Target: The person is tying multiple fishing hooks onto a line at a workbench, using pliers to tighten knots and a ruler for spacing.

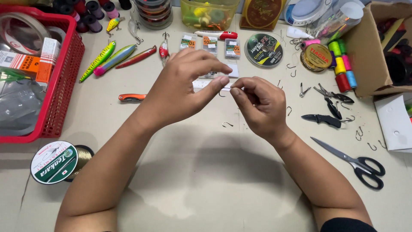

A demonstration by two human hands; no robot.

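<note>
At frame centre above the counter (214, 180), the left hand (184, 86) and right hand (257, 103) pinch shut on something tiny, likely a hook: light, stiff, sharp, best held by its shank.

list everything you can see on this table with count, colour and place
red basket: 1, red, far left, holding boxes and clear packs
line spool: 1, white and green face, lower left
fishing lures: about 5, green, yellow, pink, red, upper left
folding knife: 1, orange handle, left of centre
hook packets: 3, clear with green and orange labels, top centre
flat line spool: 1, dark green, top centre right
thread spools: about 6, pink, green, yellow, red, blue, upper right
cardboard box: 1, brown, top right
pliers: 1, dark, right
black knife: 1, right
scissors: 1, black handles, lower right
loose hooks: several, silver, scattered
left hand: fingertips pinched, centre
right hand: pinching something too small to tell
</note>
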